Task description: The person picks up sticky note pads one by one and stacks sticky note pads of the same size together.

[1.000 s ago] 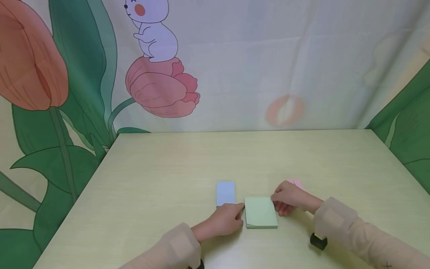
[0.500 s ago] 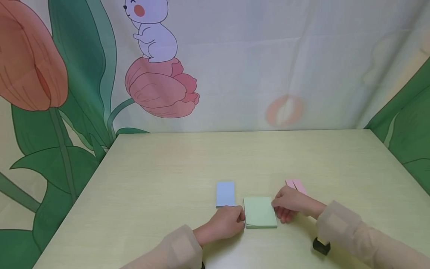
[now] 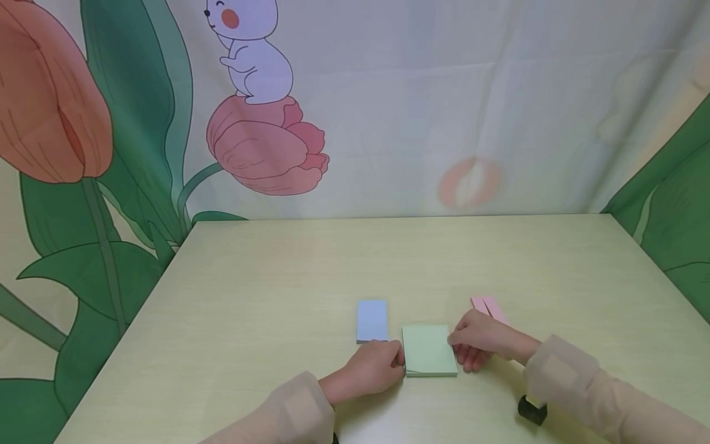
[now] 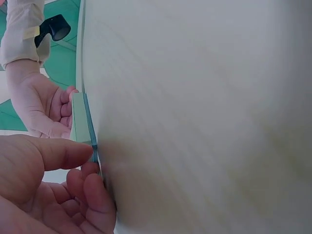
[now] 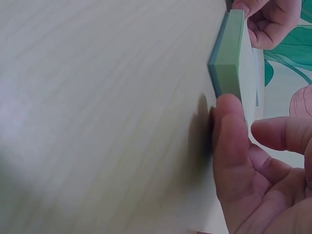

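A square pad of light green sticky notes (image 3: 429,350) lies flat on the table, one near corner of its top sheet slightly lifted. A bluish layer runs along its underside in both wrist views. My left hand (image 3: 370,368) pinches its left edge between thumb (image 4: 73,153) and curled fingers. On the opposite edge, my right hand (image 3: 482,339) holds the side, with a fingertip (image 5: 228,105) against the pad. Just beyond my left hand lies a blue sticky note pad (image 3: 371,320). Pink paper strips (image 3: 489,308) lie behind my right hand, which partly hides them.
The pale wood-grain table (image 3: 310,265) reaches back to a hanging cloth (image 3: 399,123) printed with tulips and a white animal. A black wrist camera (image 3: 532,410) hangs below my right sleeve.
My left index finger, stretched along the pad's edge before, has curled in. My right hand has slid slightly toward me along its edge, uncovering more of the pink strips. The pad stays put.
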`<action>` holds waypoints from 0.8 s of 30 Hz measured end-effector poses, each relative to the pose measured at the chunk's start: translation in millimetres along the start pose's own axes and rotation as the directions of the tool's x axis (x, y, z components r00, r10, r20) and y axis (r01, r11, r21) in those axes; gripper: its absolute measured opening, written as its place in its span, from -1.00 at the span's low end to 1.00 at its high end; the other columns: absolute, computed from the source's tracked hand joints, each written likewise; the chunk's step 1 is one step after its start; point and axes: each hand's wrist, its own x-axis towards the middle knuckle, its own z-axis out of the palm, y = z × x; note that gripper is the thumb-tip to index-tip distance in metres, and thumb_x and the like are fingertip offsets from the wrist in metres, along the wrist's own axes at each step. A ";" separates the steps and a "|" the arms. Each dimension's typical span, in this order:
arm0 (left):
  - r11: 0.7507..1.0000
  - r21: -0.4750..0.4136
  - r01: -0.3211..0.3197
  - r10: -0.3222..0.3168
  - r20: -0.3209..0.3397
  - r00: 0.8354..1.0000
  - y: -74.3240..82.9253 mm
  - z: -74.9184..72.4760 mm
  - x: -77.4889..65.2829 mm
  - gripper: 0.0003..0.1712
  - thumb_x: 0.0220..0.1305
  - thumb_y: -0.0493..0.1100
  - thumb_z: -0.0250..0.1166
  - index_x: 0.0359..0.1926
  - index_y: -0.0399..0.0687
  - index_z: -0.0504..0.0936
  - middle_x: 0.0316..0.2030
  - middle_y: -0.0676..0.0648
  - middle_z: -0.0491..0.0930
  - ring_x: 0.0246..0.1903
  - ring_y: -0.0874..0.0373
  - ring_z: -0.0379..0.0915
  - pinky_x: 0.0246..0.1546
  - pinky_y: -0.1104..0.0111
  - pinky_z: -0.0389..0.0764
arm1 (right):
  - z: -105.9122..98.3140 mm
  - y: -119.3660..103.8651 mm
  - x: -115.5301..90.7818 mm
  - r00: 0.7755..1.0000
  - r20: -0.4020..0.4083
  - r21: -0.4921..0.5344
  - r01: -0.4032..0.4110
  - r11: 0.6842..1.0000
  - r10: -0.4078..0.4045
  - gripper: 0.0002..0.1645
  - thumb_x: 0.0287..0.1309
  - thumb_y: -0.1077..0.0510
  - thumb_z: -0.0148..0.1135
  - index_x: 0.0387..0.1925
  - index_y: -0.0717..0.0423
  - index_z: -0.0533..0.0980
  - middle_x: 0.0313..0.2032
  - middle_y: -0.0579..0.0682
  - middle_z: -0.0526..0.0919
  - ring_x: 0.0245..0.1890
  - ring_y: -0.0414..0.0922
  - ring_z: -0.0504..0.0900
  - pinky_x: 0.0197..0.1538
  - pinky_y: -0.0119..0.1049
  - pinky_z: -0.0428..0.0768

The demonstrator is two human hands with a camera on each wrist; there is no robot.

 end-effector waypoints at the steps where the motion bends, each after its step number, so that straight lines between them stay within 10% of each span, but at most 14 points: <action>1: 1.000 -0.005 -0.002 0.002 0.003 1.000 -0.2 0.1 -0.1 -0.96 0.05 -0.23 0.16 -0.48 -0.10 0.48 -0.68 0.14 0.31 -0.63 0.34 0.20 -0.58 0.55 0.25 | -0.2 0.6 0.0 1.000 0.006 0.002 0.006 1.000 -0.006 -0.71 0.09 0.19 0.05 -0.64 0.29 0.49 -0.75 -0.02 0.51 -0.78 -0.23 0.49 -0.64 -0.39 0.52; 24: 1.000 0.014 -0.007 0.006 0.028 1.000 0.0 4.5 -2.6 -0.85 -0.08 -0.18 0.26 -0.47 -0.10 0.45 -0.68 0.15 0.32 -0.61 0.33 0.21 -0.54 0.54 0.28 | 1.7 9.1 -6.5 0.997 0.075 0.028 0.013 1.000 -0.015 -0.69 0.05 0.15 0.06 -0.64 0.30 0.51 -0.76 -0.03 0.52 -0.79 -0.23 0.50 -0.65 -0.38 0.52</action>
